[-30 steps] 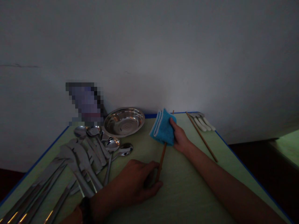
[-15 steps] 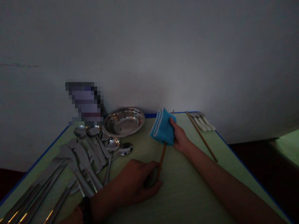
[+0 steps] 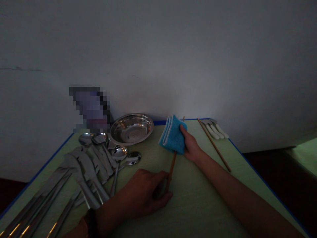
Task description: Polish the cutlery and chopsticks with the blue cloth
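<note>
My left hand (image 3: 148, 193) pinches the near end of a brown wooden chopstick (image 3: 172, 168) between thumb and fingers, low over the table. A folded blue cloth (image 3: 174, 137) with pale edges is in my right hand (image 3: 192, 143), thumb on top. The chopstick passes into the cloth, and its far tip shows just beyond it. My right fingers are hidden behind the cloth. Close by my left hand lie metal spoons (image 3: 119, 153) and knives (image 3: 86, 165) in a loose pile.
A shallow steel bowl (image 3: 132, 130) stands at the back, by the wall. Beside it leans a blurred-out upright object (image 3: 91, 109). On the right, another chopstick (image 3: 215, 147) lies near several white-handled forks (image 3: 214, 129). The pale green table (image 3: 198, 205) has blue edging.
</note>
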{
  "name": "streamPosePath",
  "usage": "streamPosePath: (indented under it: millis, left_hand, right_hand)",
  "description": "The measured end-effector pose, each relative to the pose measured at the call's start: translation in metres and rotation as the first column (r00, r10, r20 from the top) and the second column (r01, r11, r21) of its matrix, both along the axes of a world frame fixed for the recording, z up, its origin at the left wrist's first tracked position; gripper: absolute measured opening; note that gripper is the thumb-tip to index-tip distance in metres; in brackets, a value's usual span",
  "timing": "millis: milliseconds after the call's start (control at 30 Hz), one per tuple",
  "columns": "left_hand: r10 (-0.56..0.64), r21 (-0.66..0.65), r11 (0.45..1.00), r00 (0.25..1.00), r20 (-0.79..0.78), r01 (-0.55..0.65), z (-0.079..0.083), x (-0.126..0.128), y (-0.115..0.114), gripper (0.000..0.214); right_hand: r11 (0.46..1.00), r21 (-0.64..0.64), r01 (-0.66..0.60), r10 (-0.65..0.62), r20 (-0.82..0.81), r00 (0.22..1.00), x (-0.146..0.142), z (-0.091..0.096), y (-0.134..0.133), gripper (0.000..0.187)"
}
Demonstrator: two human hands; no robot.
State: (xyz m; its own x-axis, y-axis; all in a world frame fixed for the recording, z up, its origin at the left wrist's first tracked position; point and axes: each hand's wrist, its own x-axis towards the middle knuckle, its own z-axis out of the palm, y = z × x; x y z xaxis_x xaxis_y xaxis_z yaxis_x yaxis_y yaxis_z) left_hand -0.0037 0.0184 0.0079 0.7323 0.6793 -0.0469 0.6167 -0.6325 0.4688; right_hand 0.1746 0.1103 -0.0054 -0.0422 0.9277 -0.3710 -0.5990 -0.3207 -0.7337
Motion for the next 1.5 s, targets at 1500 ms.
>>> streamPosePath:
  millis: [1500]
  left_hand:
    - [0.303,0.15,0.946,0.947,-0.106,-0.286,-0.002,0.014,-0.019,0.03]
  right_hand:
    - [0.987,0.141,-0.071,0.021,0.328,0.944,-0.033,-0.003,-0.031,0.041]
